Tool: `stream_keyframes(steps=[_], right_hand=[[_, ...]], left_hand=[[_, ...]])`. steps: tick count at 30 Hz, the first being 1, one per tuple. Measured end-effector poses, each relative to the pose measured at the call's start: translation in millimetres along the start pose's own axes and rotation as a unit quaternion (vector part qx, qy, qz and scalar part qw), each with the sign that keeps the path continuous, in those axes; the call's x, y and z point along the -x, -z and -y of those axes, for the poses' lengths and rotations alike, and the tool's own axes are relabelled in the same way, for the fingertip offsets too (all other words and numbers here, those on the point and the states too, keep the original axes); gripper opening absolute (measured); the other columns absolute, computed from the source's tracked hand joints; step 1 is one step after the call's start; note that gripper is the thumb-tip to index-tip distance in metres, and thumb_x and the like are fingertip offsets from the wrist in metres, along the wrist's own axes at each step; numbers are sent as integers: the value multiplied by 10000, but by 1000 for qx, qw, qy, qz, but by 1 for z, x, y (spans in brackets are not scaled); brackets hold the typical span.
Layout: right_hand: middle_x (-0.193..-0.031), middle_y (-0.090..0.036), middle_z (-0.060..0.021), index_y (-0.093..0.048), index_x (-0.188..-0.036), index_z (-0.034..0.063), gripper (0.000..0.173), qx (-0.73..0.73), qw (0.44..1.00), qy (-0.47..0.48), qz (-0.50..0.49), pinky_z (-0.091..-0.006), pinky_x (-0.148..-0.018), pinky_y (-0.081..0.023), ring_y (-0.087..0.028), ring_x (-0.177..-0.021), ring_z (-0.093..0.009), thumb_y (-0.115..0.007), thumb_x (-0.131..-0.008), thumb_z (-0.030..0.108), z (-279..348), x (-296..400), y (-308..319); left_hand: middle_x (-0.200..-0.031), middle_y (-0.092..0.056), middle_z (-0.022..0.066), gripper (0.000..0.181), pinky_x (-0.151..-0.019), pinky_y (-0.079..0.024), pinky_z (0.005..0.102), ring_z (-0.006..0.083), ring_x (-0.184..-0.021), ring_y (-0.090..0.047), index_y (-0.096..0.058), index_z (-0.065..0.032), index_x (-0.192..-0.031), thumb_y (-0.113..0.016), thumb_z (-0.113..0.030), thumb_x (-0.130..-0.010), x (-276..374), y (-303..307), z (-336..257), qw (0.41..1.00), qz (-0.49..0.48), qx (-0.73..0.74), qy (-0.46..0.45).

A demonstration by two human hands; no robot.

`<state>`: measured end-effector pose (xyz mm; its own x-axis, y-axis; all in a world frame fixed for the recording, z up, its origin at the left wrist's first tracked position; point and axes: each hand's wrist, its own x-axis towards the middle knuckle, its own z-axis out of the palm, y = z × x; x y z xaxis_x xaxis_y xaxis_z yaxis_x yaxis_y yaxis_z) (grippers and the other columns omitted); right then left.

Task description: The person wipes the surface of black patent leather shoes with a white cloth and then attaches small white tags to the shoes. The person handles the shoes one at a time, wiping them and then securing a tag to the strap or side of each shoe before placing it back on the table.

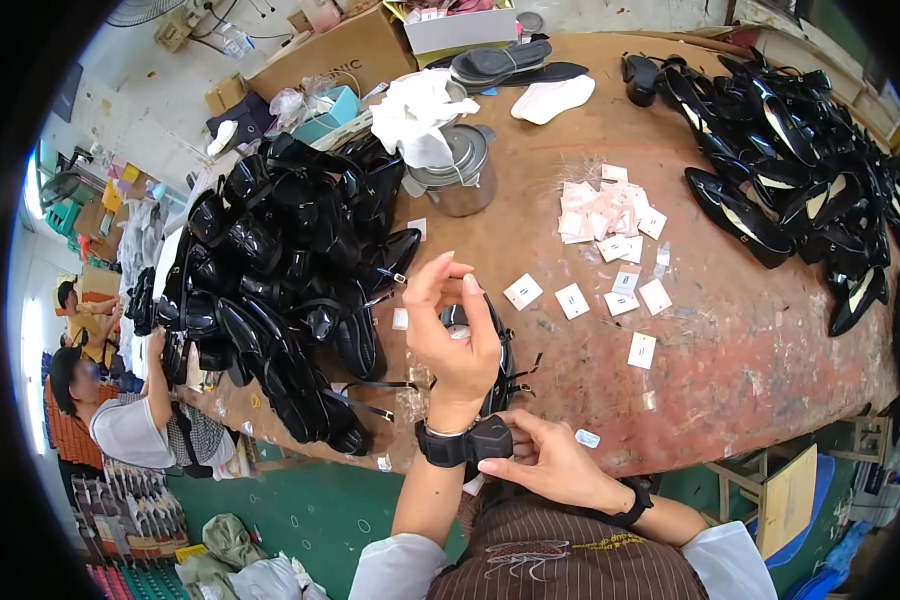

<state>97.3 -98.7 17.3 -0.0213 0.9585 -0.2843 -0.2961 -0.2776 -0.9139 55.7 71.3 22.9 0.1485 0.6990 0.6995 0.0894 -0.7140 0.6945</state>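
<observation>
My left hand (454, 337) is raised over the table's near part, fingers loosely curled and parted from the thumb, with nothing seen in it. Around its wrist sits a black strapped wrist device (490, 440). My right hand (547, 457) has its bent fingers and thumb at the right edge of that device; some fingertips are hidden. A black strap (634, 502) circles the right wrist too. Partly covered by my left hand, a black patent shoe (506, 352) with thin buckled straps lies on the worn table (750, 360).
A heap of black patent shoes (270, 247) stands left, and another heap (780, 157) lies far right. Several paper tags (600, 210) are piled mid-table. Behind are a lidded metal pot (461, 176) and white cloth (416, 112). A co-worker (131, 427) is at the left.
</observation>
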Motion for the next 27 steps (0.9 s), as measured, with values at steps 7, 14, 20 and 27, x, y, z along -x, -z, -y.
stream_keyframes(steps=[7,14,20,27], right_hand=[[-1192,-686,-189,-545,-1345,17,532,83,992,90,-14,-350,-899,-558,-693,-1051,-238,-738,-904,245,-3,2,49],[-853,-731,-188,-717,-988,-25,292,313,722,67,-614,-360,-691,-543,-718,-775,-247,-682,-912,254,-26,36,234],[-752,-695,-166,-681,-932,-47,318,272,757,-60,-591,-343,-569,-533,-691,-653,-250,-729,-895,265,-52,21,280],[-755,-658,-78,-652,-1003,-20,151,0,844,52,-534,-237,-501,-518,-637,-601,-130,-689,-921,102,-96,16,305]], left_hand=[[-929,-637,44,203,-600,-498,215,89,-717,-604,-594,-16,-1165,-601,-83,-973,-21,23,7,944,11,191,269],[-950,-651,140,176,-746,-523,363,277,-841,-658,-674,-9,-1040,-659,-58,-871,0,156,98,871,159,-424,190],[-1002,-651,144,269,-815,-533,453,354,-936,-646,-687,-52,-1030,-728,-222,-827,17,147,79,803,222,-530,157],[-980,-691,174,304,-820,-520,438,347,-976,-638,-698,-19,-998,-785,-207,-775,44,176,109,791,319,-494,166]])
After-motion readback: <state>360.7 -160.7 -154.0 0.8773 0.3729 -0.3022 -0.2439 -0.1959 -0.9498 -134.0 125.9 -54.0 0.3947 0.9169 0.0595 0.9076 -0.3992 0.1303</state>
